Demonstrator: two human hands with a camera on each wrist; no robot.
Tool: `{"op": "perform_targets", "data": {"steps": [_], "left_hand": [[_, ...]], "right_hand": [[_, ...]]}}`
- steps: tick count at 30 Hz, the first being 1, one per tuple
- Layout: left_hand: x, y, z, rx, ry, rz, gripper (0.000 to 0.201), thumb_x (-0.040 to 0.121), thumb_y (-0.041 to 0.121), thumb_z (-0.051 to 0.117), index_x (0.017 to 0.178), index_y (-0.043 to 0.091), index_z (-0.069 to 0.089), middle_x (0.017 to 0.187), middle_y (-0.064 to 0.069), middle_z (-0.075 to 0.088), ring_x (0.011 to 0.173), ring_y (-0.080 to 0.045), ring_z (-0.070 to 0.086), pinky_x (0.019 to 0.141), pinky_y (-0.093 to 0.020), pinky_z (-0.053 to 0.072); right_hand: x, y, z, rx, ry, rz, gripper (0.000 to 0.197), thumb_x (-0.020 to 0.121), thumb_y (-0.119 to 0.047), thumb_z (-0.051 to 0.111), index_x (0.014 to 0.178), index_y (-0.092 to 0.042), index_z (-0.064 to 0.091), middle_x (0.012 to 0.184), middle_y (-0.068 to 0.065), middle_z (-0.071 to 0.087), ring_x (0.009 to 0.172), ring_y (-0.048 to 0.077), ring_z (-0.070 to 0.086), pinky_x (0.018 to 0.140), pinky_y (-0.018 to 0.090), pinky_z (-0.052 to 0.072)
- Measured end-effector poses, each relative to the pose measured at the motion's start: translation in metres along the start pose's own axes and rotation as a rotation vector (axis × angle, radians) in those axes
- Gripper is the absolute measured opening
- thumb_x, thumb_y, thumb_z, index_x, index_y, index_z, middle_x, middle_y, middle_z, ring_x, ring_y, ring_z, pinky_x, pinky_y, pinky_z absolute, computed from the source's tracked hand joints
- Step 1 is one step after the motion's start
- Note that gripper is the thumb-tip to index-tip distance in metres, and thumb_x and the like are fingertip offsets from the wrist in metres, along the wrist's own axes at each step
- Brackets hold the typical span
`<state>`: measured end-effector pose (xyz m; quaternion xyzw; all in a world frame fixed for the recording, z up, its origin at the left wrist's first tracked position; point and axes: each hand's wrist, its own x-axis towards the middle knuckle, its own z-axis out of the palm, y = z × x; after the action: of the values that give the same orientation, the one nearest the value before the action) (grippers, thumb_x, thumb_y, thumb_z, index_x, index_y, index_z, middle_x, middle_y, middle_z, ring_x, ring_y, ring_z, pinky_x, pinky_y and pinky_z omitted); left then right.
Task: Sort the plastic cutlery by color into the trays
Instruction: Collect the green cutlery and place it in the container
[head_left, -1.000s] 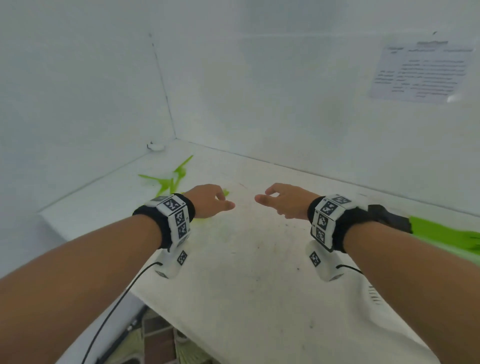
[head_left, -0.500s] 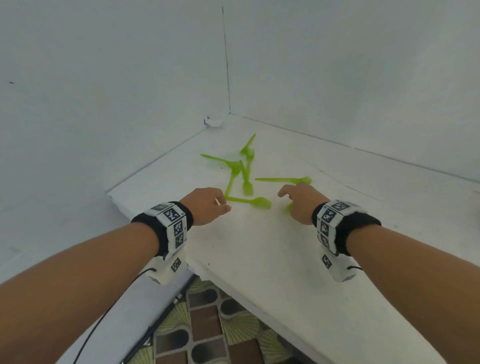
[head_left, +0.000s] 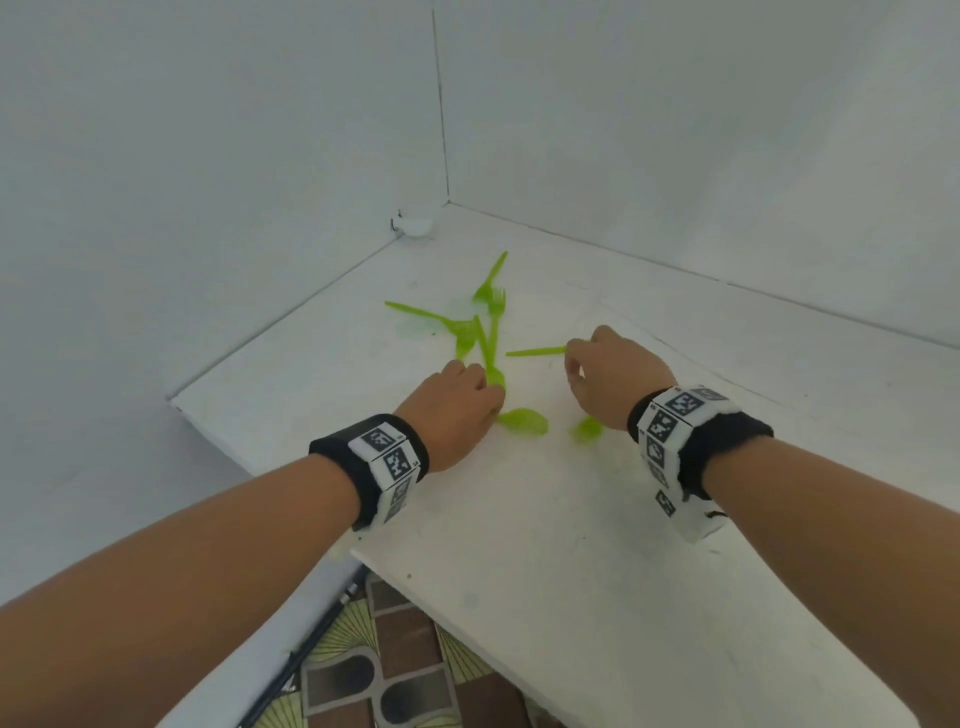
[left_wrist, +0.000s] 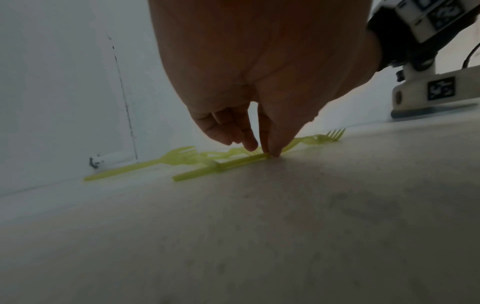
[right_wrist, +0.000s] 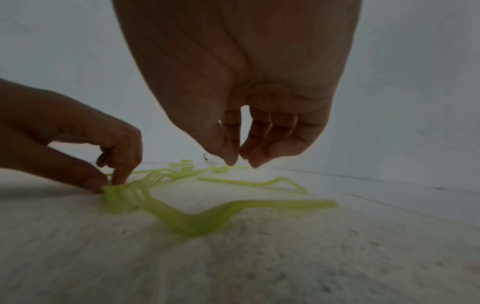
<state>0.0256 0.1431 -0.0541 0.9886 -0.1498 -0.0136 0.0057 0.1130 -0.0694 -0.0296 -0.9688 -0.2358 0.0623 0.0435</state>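
White laminate forms the table (head_left: 571, 545), which sits in a corner between two white walls (head_left: 208, 156). Patterned floor tile (head_left: 405, 670) shows below the table's near edge. Two forearms reach over the surface, each with a black wristband (head_left: 371, 467) carrying white marker blocks.

Left hand (head_left: 452, 410): lowered to the surface, thumb and index fingertip (left_wrist: 270, 148) pinched on the handle of a green fork (left_wrist: 221, 166) that lies flat on the table. The other fingers are curled loosely.

Right hand (head_left: 613, 379): held just above the table, fingers (right_wrist: 259, 150) curled downward with thumb and index tip close together but apart. It holds nothing. A green utensil handle (head_left: 535, 352) lies just beside its fingertips.

Green plastic cutlery (head_left: 483, 332), mostly forks, lies scattered and partly overlapping on the table between the hands and the corner. One fork (right_wrist: 207, 214) lies below the right palm.
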Motion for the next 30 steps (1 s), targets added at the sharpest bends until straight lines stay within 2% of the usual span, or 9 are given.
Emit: {"op": "perform_targets", "data": {"steps": [3,7,10,14,17,21,25,27,30], "left_hand": [[0.001,0.001,0.003,-0.092,0.062,0.079,0.017,0.096,0.023,0.047,0.096,0.012,0.06,0.091,-0.008,0.057,0.081,-0.03,0.05,0.068,-0.048,0.049],[-0.004,0.008,-0.008,-0.287,-0.036,0.088,0.009,0.101,0.019,0.043,0.092,0.018,0.041,0.08,0.003,0.047,0.069,-0.017,0.039,0.065,-0.033,0.037],[-0.003,0.004,-0.014,-0.407,-0.057,0.036,0.011,0.1,0.017,0.043,0.094,0.022,0.034,0.072,0.004,0.042,0.06,-0.016,0.033,0.058,-0.032,0.032],[0.013,-0.024,-0.021,-0.375,-0.06,0.009,0.012,0.098,0.029,0.048,0.108,0.029,0.042,0.07,0.0,0.052,0.061,-0.019,0.047,0.062,-0.037,0.042],[0.033,-0.057,-0.024,-0.321,0.026,0.03,0.008,0.097,0.034,0.054,0.097,0.027,0.05,0.07,0.002,0.053,0.063,-0.015,0.05,0.061,-0.038,0.044],[0.055,-0.101,-0.018,-0.303,-0.016,-0.048,0.032,0.096,0.056,0.054,0.095,0.024,0.05,0.077,0.007,0.058,0.067,-0.014,0.054,0.064,-0.035,0.046],[0.067,-0.11,-0.006,-0.252,-0.241,-0.046,0.051,0.086,0.075,0.055,0.093,0.025,0.049,0.091,0.008,0.063,0.08,-0.014,0.06,0.077,-0.038,0.052],[0.07,-0.111,-0.002,-0.278,-0.295,-0.024,0.046,0.088,0.068,0.059,0.095,0.024,0.048,0.095,0.006,0.063,0.082,-0.016,0.06,0.077,-0.037,0.052],[0.067,-0.12,-0.004,-0.321,-0.343,0.021,0.023,0.095,0.042,0.058,0.086,0.024,0.045,0.089,0.006,0.058,0.076,-0.013,0.052,0.064,-0.031,0.04]], "right_hand": [[0.003,0.021,-0.005,-0.013,-0.082,0.093,0.024,0.099,-0.02,0.044,0.121,-0.025,0.051,0.119,0.004,0.05,0.101,0.029,0.059,0.083,0.039,0.051],[0.003,0.047,-0.001,-0.034,-0.207,0.108,0.034,0.091,-0.011,0.05,0.118,-0.033,0.049,0.113,0.002,0.046,0.09,0.025,0.057,0.07,0.035,0.049],[0.004,0.05,0.004,-0.011,-0.219,0.073,0.029,0.092,-0.013,0.051,0.109,-0.036,0.048,0.111,0.001,0.046,0.091,0.025,0.055,0.076,0.039,0.052],[0.01,0.043,0.003,0.026,-0.174,-0.028,0.014,0.09,-0.024,0.06,0.096,-0.037,0.058,0.111,-0.004,0.043,0.099,0.019,0.046,0.087,0.04,0.05],[0.011,0.026,0.003,0.12,-0.179,-0.07,0.011,0.084,-0.03,0.067,0.089,-0.03,0.056,0.104,-0.005,0.047,0.094,0.018,0.047,0.08,0.037,0.047],[0.027,0.0,0.001,0.409,-0.027,0.162,0.013,0.093,-0.029,0.052,0.094,-0.025,0.039,0.08,0.003,0.057,0.07,0.026,0.051,0.065,0.037,0.043],[0.056,-0.024,0.008,0.407,-0.049,0.384,0.029,0.102,-0.033,0.047,0.127,-0.021,0.039,0.103,0.008,0.064,0.087,0.029,0.062,0.078,0.038,0.05],[0.068,-0.032,0.016,0.323,-0.088,0.454,0.034,0.103,-0.038,0.045,0.13,-0.019,0.038,0.11,0.011,0.061,0.093,0.032,0.06,0.082,0.039,0.052],[0.079,-0.039,0.022,0.217,-0.071,0.512,0.04,0.102,-0.05,0.042,0.126,-0.017,0.041,0.113,0.012,0.062,0.096,0.033,0.06,0.083,0.041,0.051]]}}
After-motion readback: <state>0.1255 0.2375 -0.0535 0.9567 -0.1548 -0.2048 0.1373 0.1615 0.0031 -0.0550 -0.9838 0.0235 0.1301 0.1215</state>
